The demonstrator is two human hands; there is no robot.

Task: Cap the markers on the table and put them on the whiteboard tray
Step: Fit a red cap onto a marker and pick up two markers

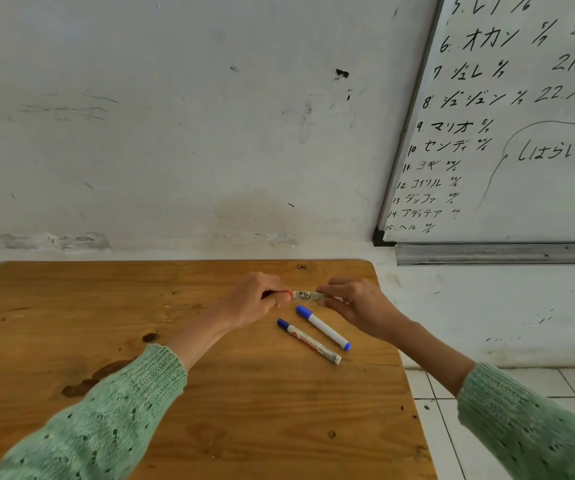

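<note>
Above the far part of the wooden table [71, 306], both hands hold a red marker [306, 295] level. My left hand [256, 299] pinches the red cap at the marker's left end. My right hand [355, 304] grips the white barrel at its right end. Just below them, two blue markers lie capped on the table, side by side and slanted: one with a plain white barrel [324, 328], and one with red lettering [308, 341]. The metal whiteboard tray [497, 253] runs along the bottom of the whiteboard [521, 133] at the upper right.
The table's right edge runs from near the tray down to the bottom of the view, with white floor tiles [452, 427] beyond it. A scuffed white wall [175, 116] stands behind the table. Dark stains [99, 375] mark the wood at the left.
</note>
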